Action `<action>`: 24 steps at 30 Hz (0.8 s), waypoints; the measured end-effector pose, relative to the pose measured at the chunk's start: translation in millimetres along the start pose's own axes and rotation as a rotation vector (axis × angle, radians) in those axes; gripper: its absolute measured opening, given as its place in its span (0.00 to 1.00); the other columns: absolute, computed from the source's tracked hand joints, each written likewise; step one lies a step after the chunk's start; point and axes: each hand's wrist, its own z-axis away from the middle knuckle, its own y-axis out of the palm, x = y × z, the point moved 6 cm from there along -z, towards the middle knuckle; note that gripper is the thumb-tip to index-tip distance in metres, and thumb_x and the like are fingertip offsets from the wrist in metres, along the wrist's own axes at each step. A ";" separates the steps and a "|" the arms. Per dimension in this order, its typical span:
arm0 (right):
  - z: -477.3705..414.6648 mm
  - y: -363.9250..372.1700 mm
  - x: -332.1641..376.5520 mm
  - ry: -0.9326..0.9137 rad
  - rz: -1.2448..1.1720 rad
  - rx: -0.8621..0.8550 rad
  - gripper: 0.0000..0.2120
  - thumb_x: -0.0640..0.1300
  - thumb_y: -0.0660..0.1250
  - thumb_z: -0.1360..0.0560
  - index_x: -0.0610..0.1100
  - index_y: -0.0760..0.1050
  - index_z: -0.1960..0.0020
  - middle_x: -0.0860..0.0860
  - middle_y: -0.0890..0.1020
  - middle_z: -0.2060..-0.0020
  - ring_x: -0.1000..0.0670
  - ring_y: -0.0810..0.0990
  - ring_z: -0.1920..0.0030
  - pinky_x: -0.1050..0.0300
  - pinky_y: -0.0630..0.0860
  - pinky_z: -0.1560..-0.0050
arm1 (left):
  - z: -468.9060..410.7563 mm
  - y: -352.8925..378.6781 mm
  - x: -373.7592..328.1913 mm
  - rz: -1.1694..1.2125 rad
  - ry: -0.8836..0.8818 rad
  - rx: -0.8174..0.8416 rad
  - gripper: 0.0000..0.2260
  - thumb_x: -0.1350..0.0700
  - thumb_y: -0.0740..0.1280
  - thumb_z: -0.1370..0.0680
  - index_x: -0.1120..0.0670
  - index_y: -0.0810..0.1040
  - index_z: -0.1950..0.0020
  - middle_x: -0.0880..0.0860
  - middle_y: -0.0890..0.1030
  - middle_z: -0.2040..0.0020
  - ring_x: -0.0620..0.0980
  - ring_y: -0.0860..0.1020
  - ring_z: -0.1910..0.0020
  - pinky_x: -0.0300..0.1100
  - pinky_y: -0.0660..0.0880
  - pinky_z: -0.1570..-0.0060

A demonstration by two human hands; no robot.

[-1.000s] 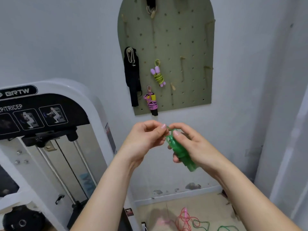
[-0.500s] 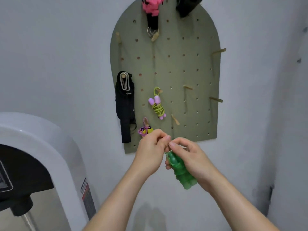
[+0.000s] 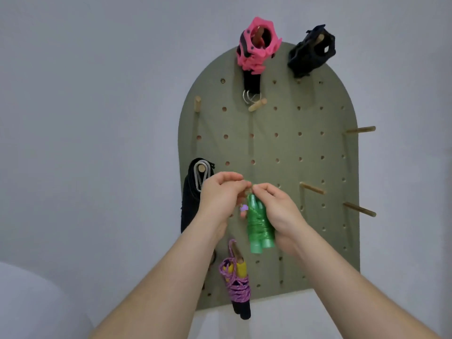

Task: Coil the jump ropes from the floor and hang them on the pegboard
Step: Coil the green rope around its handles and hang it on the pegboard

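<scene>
Left hand (image 3: 217,196), right hand (image 3: 276,209) pinch top of coiled green plastic jump rope (image 3: 259,223); best open its loop wide, seat fully over bare wooden peg (image 3: 311,188).

Centre of frame: the top end of the green jump rope (image 3: 259,226) is covered by the pinching fingers (image 3: 260,190) of the left hand (image 3: 220,196) and right hand (image 3: 277,209). Whether it sits on a peg cannot be told. A small purple and pink piece (image 3: 243,208) beside it is mostly hidden behind the left hand, which also covers part of the black strap (image 3: 189,199). Lower left: a white rounded shape (image 3: 29,304) is cut off by the edge and cannot be identified.
</scene>
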 end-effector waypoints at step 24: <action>-163.0 122.4 136.5 -0.616 0.363 -0.187 0.08 0.38 0.65 0.25 0.47 0.80 0.58 0.53 0.81 0.67 0.51 0.79 0.64 0.57 0.76 0.61 | -144.0 -40.8 -169.7 -0.811 0.804 -0.370 0.09 0.63 0.65 0.24 0.54 0.85 0.52 0.50 0.85 0.54 0.48 0.81 0.52 0.40 0.76 0.50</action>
